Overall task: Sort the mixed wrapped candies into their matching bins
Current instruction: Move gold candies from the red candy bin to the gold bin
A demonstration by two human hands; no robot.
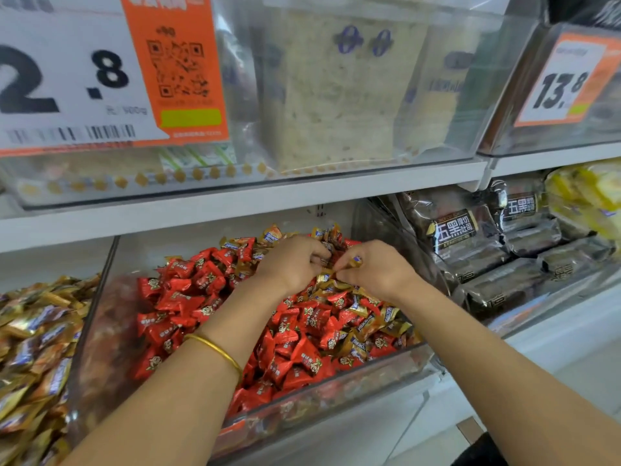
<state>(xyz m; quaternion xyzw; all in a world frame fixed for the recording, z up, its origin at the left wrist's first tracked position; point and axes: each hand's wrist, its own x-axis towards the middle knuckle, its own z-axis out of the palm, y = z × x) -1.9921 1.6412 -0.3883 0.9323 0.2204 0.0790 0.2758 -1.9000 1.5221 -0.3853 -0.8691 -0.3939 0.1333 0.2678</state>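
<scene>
Nearest, a thin gold bangle [215, 349] circled the left wrist, above the front wall of the clear plastic bin [336, 376]. Inside, glossy red candies [188, 297] in crinkled pillow wraps lay mixed with gold candies [361, 309]. Farther back, the left hand [292, 260] curled its fingers round a clutch of gold pieces, and the right hand [376, 269] pinched one by its twisted end. Picking only gold, without dragging reds along, would serve best before carrying them to the gold-filled bin [33, 331] at left.

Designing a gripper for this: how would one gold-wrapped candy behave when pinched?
Probably light: the right hand pinches a gold candy with fingertips alone. It looks glossy, so it likely slips and crinkles. Being flat-ended and pillow-shaped, it is unlikely to roll.
</scene>
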